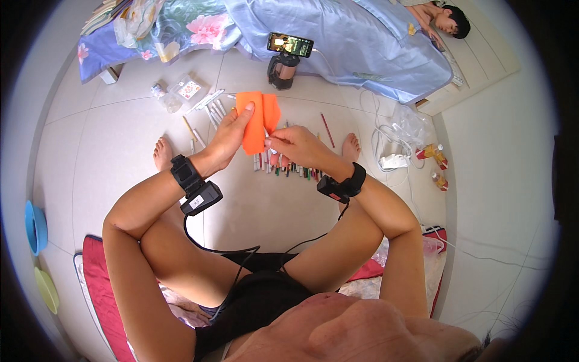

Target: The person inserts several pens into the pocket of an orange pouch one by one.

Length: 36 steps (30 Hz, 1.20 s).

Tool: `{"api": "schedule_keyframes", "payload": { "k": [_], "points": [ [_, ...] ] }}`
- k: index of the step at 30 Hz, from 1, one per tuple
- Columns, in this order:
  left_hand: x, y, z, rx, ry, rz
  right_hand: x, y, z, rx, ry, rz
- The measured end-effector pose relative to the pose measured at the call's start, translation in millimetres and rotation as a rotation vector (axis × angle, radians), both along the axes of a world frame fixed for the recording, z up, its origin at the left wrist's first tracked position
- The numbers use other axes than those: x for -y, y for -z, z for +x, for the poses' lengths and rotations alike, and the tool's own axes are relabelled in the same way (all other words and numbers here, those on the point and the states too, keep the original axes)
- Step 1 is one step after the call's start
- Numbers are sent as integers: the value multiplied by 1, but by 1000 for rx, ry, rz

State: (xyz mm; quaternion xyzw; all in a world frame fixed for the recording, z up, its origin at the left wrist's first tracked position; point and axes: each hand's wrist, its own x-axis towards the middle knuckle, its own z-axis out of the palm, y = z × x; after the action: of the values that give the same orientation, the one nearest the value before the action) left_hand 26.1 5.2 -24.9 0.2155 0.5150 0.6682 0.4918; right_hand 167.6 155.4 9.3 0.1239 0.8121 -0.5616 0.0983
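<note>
My left hand (228, 133) grips a folded orange fabric piece (251, 131), thumb on its front. At the fabric's right edge, my right hand (298, 142) pinches a slim white stick (272, 148), seemingly a marker; much of it is hidden by the fingers and fabric. Below that hand, a row of colored pencils and markers (307, 173) lies on the tiled floor, partly covered by my hand. More white markers (212, 118) are spread beyond my left hand. One dark red pencil (327, 130) lies apart to the right.
A phone (290, 45) leans on a dark jug (282, 72) before the bed (334, 45). A person (445, 22) lies at the far right. Clear containers (187, 88) stand left; a power strip (393, 161), cables and small drink bottles (429, 151) lie right. Wrist-device cables cross my lap.
</note>
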Motion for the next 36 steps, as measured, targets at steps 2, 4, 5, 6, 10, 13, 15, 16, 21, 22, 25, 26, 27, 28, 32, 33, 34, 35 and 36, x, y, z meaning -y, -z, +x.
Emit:
{"api": "schedule_keyframes", "payload": {
  "k": [2,4,5,6,10,13,15,16,21,22,25,26,27,28,32,33,34,35,36],
  "points": [
    [-1,0,2,-27,-78,-1,0,-1,0,-11,-10,12],
    [-2,4,2,-44,-88,-8,-2,3,1,-23,-17,25],
    [-3,5,3,-60,-98,-14,-6,10,1,-76,-3,28],
    [-3,8,4,-60,-98,-16,-7,12,0,-128,11,30],
    [-2,14,13,-62,42,4,-12,13,-1,-131,47,56],
    [-2,14,13,-70,47,-7,-11,14,-2,-134,59,64],
    [-2,14,8,-81,24,-26,-9,12,-2,-131,48,63],
    [-2,14,5,-62,-17,-24,-8,10,-2,-133,46,63],
    [-4,-4,2,-43,-145,-12,-6,-1,0,-69,1,82],
    [-3,-5,3,-27,-137,-4,-6,-1,0,-71,3,79],
    [-1,1,3,-27,-80,2,-6,2,0,-99,1,81],
    [0,5,3,-40,-32,2,-6,3,0,-107,21,70],
    [0,5,6,-39,-29,4,-7,5,0,-113,42,61],
    [-1,5,11,-36,42,7,-8,6,0,-112,45,62],
    [-1,7,8,-68,103,-11,-9,7,-1,-118,41,93],
    [-2,7,6,-72,92,-15,-8,6,-1,-106,46,81],
    [-3,6,4,-72,91,-13,-8,6,-1,-106,45,83],
    [-3,6,1,-40,8,7,-7,4,-1,-82,26,85],
    [-3,2,0,-8,-73,24,-6,3,-1,-58,8,85]
  ]
}}
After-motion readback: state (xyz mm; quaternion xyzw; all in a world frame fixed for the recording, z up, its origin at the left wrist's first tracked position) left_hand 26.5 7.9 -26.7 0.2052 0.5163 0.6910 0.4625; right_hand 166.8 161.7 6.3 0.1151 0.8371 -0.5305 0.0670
